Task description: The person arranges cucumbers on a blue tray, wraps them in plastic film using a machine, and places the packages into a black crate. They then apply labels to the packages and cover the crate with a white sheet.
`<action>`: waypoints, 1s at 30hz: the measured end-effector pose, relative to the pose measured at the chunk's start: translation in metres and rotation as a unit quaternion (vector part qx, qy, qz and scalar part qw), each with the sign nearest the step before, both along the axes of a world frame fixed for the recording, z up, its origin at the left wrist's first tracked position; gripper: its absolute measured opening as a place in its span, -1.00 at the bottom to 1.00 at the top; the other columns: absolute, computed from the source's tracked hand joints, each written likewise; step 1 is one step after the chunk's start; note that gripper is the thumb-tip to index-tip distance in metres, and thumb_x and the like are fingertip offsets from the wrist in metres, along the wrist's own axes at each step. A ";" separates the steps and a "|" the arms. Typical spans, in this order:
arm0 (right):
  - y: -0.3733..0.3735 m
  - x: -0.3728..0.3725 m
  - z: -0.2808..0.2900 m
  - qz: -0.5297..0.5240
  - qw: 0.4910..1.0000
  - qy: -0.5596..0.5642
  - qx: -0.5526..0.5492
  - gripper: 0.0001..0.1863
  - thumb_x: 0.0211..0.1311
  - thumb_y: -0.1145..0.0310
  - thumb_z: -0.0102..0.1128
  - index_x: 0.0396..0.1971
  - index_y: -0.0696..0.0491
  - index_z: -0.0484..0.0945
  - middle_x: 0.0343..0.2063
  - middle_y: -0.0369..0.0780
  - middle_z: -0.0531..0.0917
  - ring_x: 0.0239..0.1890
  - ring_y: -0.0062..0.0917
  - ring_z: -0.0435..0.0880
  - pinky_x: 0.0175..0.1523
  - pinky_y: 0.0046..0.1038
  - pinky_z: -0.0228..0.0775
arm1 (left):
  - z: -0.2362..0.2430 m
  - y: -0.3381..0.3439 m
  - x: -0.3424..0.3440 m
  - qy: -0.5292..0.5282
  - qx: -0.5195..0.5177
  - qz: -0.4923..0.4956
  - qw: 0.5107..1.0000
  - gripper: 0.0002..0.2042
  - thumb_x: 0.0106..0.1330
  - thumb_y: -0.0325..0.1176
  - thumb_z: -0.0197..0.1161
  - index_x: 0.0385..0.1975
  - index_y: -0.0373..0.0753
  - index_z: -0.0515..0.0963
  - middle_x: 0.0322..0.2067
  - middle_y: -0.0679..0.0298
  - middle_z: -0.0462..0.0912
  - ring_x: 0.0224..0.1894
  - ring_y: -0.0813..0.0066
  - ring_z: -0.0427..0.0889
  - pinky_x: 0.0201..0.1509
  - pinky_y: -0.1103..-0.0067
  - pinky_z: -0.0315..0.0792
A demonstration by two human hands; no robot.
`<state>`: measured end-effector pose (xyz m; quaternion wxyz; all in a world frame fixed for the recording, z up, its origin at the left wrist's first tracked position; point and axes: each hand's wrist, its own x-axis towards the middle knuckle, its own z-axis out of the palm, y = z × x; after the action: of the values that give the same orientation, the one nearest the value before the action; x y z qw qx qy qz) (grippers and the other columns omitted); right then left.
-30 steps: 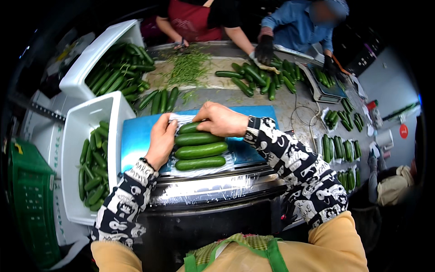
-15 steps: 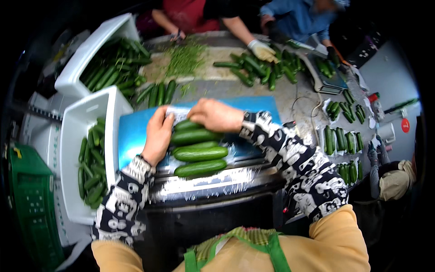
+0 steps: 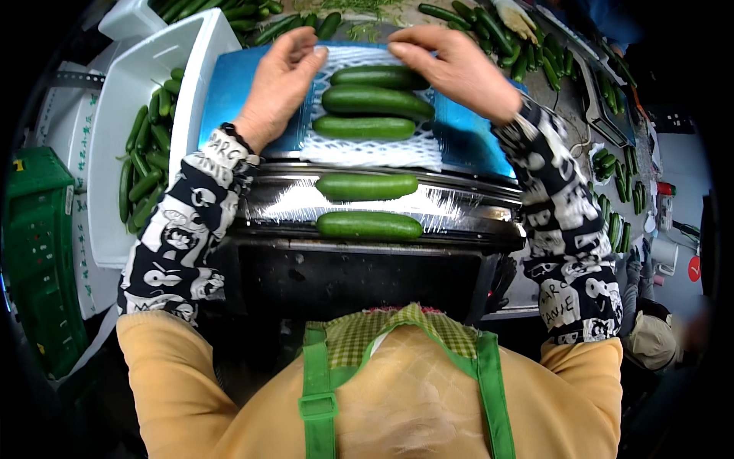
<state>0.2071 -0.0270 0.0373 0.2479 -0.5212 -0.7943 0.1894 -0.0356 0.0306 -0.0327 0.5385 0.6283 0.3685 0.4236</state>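
The work spot is a flat blue sheet (image 3: pixel 233 84), shiny in the light. In front of it, nearer the person's tummy, is a silvery ledge (image 3: pixel 279 200) w/ bright streaks. Behind is a big gray metal table (image 3: pixel 552 103) w/ bits of green on it. At far R is a pale wall w/ a red round sign (image 3: pixel 694 268).

Count: 1 white foam box (image 3: pixel 107 157) on L, w/ lots of box cukes (image 3: pixel 144 186), too piled up to count. 1 more white box (image 3: pixel 126 19), only a corner in view, top L. 1 green crate (image 3: pixel 38 252), far L. 1 scale (image 3: pixel 621 126) on R side, cukes on top. 1 co-worker's gloved hand (image 3: pixel 516 19) up top, by a cuke heap.

Main cukes = 5: 3 net cukes (image 3: pixel 375 102) in a stack of rows on 1 white foam net (image 3: pixel 382 153), which lies on the blue sheet, + 2 ledge cukes (image 3: pixel 368 225) lying apart on the silvery ledge.

2 bare hands. L hand (image 3: pixel 279 88) is loosely curled at the net's far L corner. R hand (image 3: pixel 459 73) is bent, thumb near pointer finger, by the far R corner, just over the top cuke's end. Can't tell if either one pinches the net.
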 end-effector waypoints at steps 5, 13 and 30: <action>-0.099 -0.024 0.034 0.053 0.994 -0.052 0.075 -0.73 0.17 0.22 0.35 -0.30 0.12 0.62 -0.42 -0.16 0.61 -0.33 -0.32 0.63 -0.24 -0.33 0.48 | 0.032 -0.037 -0.052 0.168 0.222 0.034 0.960 -0.79 0.28 -0.32 0.32 -0.22 -0.33 0.58 -0.25 0.22 0.65 -0.18 0.45 0.61 -0.10 0.54 0.43; -0.167 -0.056 0.004 0.063 0.989 -0.130 0.014 -0.52 -0.11 0.27 0.49 -0.16 0.11 0.56 -0.31 -0.19 0.54 -0.24 -0.27 0.50 -0.14 -0.29 0.33 | 0.052 -0.115 -0.061 0.275 0.338 -0.158 0.886 -0.71 -0.06 -0.33 0.54 -0.39 -0.20 0.57 -0.42 0.29 0.58 -0.37 0.29 0.54 -0.27 0.45 0.28; -0.111 -0.034 0.006 -0.022 0.970 -0.096 0.220 -0.54 -0.20 0.47 0.49 -0.20 0.11 0.54 -0.29 -0.18 0.55 -0.24 -0.25 0.55 -0.18 -0.28 0.39 | 0.060 -0.122 -0.062 0.325 0.419 -0.223 0.818 -0.59 -0.08 -0.44 0.46 -0.19 -0.35 0.51 -0.30 0.14 0.48 -0.24 0.15 0.47 -0.18 0.37 0.35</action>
<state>0.1733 -0.1380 0.0435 0.2831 -0.4870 -0.8249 -0.0466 -0.0981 -0.0913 0.0271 0.1519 0.9594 0.1585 0.1769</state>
